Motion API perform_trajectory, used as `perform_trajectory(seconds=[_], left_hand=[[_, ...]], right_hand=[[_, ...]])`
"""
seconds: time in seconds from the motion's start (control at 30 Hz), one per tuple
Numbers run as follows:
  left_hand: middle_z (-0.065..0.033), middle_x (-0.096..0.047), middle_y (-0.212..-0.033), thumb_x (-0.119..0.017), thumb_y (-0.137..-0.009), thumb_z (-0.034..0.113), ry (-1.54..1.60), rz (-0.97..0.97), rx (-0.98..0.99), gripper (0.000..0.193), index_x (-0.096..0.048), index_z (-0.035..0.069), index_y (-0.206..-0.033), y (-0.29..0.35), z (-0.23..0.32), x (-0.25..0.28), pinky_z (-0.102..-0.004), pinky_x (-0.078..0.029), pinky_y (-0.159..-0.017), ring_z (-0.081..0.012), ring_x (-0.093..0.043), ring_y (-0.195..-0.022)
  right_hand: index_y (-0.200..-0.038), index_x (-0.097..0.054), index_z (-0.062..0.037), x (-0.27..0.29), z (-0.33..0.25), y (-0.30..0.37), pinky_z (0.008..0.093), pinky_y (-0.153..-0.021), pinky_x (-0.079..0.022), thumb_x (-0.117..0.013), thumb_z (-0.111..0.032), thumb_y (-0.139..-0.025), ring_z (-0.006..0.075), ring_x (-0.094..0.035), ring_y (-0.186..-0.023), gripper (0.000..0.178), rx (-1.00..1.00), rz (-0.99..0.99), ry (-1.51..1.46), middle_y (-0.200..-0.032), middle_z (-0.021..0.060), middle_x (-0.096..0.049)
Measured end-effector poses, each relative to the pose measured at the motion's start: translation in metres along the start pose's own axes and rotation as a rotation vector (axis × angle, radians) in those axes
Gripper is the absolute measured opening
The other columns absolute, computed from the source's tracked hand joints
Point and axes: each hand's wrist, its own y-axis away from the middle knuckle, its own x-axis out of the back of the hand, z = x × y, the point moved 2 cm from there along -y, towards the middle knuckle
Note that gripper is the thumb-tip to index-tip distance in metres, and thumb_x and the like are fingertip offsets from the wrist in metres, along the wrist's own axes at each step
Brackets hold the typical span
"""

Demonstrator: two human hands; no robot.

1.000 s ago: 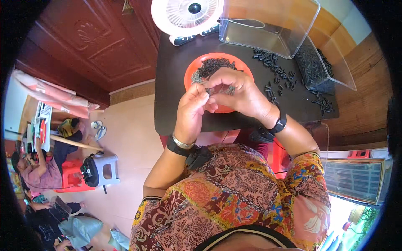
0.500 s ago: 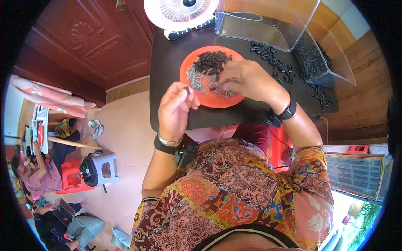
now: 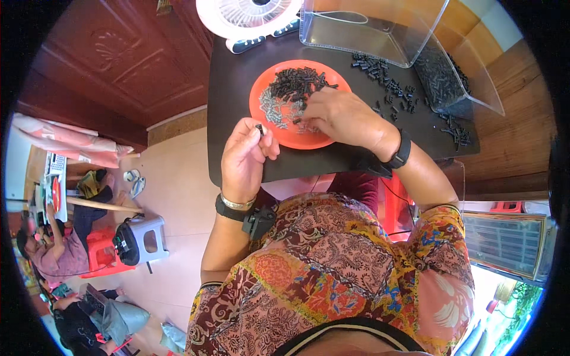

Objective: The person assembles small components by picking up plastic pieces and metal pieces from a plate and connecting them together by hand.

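Note:
On a dark table, an orange-red plate (image 3: 256,89) holds a heap of small black plastic tubes (image 3: 300,82) toward its far side. Small silvery metal pieces, perhaps screws (image 3: 274,113), lie at its left and near side. My left hand (image 3: 243,160), just off the plate's near left rim, pinches one small black tube (image 3: 259,128) upright between thumb and forefinger. Over the plate's right half, my right hand (image 3: 347,118) has its fingers bent down and drawn together among the metal pieces. Whatever its fingertips grip is hidden.
Loose black tubes (image 3: 383,77) are strewn right of the plate. Beyond stand a clear plastic bin (image 3: 350,41) and another clear bin of black pieces (image 3: 442,86). A white fan (image 3: 249,18) sits at the far left. People sit at the room's left, near a grey stool (image 3: 153,240).
My right hand has lowered into the plate, its fingers now gathered at the metal pieces. My left hand keeps its pinch on the tube. The whole view has shifted slightly.

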Motion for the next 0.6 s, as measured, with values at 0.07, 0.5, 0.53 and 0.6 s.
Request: perform_trajectory(seconds=[0.07, 0.5, 0.53, 0.6], left_hand=[[-0.0051, -0.050, -0.079, -0.053, -0.092, 0.022, -0.016, 0.004, 0.001, 0.017, -0.049, 0.006, -0.092, 0.000, -0.001, 0.001, -0.0284, -0.039, -0.066, -0.0184, -0.050, -0.073], [-0.0042, -0.054, -0.074, -0.053, -0.091, 0.018, -0.026, 0.023, 0.015, 0.013, -0.050, 0.006, -0.092, 0.002, -0.004, -0.009, -0.0256, -0.040, -0.059, -0.0152, -0.052, -0.065], [-0.0043, -0.054, -0.074, -0.052, -0.091, 0.018, -0.027, 0.013, 0.017, 0.013, -0.051, 0.006, -0.092, 0.002, -0.003, -0.009, -0.0256, -0.040, -0.059, -0.0153, -0.052, -0.065], [-0.0044, -0.054, -0.075, -0.052, -0.091, 0.018, -0.029, 0.000, 0.021, 0.013, -0.051, 0.005, -0.092, 0.000, -0.003, -0.011, -0.0255, -0.040, -0.060, -0.0153, -0.052, -0.065]], right_hand=[[-0.085, -0.068, -0.0077, 0.002, -0.007, -0.005, 0.0385, -0.077, -0.047, -0.066, -0.008, -0.073, 0.0275, -0.057, -0.087, 0.012, 0.070, -0.045, -0.035, -0.088, 0.0067, -0.060], [-0.077, -0.065, -0.0013, -0.013, -0.014, -0.022, 0.0434, -0.069, -0.051, -0.058, -0.006, -0.072, 0.0333, -0.063, -0.081, 0.010, 0.100, -0.154, 0.029, -0.080, 0.0152, -0.064], [-0.077, -0.065, -0.0013, -0.014, -0.012, -0.024, 0.0434, -0.069, -0.051, -0.058, -0.006, -0.072, 0.0333, -0.063, -0.081, 0.010, 0.098, -0.153, 0.030, -0.080, 0.0152, -0.064], [-0.075, -0.065, -0.0004, -0.019, -0.008, -0.029, 0.0456, -0.064, -0.052, -0.058, -0.006, -0.071, 0.0362, -0.064, -0.074, 0.010, 0.209, -0.175, 0.036, -0.075, 0.0173, -0.064]])
